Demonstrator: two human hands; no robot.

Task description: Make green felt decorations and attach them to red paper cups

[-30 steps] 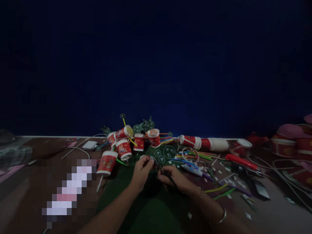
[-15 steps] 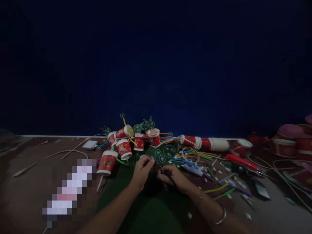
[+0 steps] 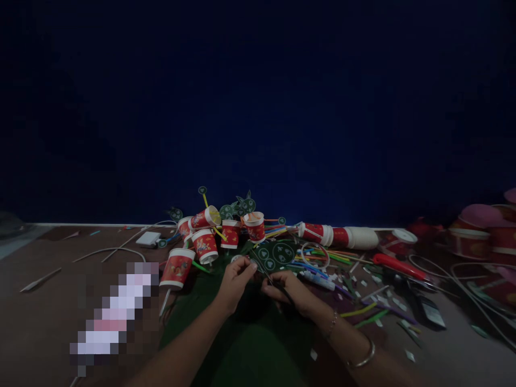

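Observation:
A dark green paper sheet [image 3: 278, 253] with light circle outlines and small drawings spreads out beyond my hands. My left hand [image 3: 236, 285] pinches its near left edge between thumb and fingertips. In my right hand [image 3: 289, 293] is a pair of scissors [image 3: 273, 283], fingers wrapped round the dark handle. The blades point up and left to the paper beside my left thumb; how far apart they are is too dark to tell. Both hands stay above a green cloth [image 3: 250, 355].
Red paper cups [image 3: 176, 267] with sticks and cut-outs stand at left. Stacked cups [image 3: 338, 237], a tape roll [image 3: 315, 255], coloured straws [image 3: 358, 310], a marker [image 3: 319, 280] and a red-handled tool [image 3: 399, 265] lie to the right among paper scraps. A white adapter [image 3: 148, 239] sits far left.
The green sheet has shifted slightly to the right and turned a little at my left fingertips. My right hand with the scissors has moved only slightly.

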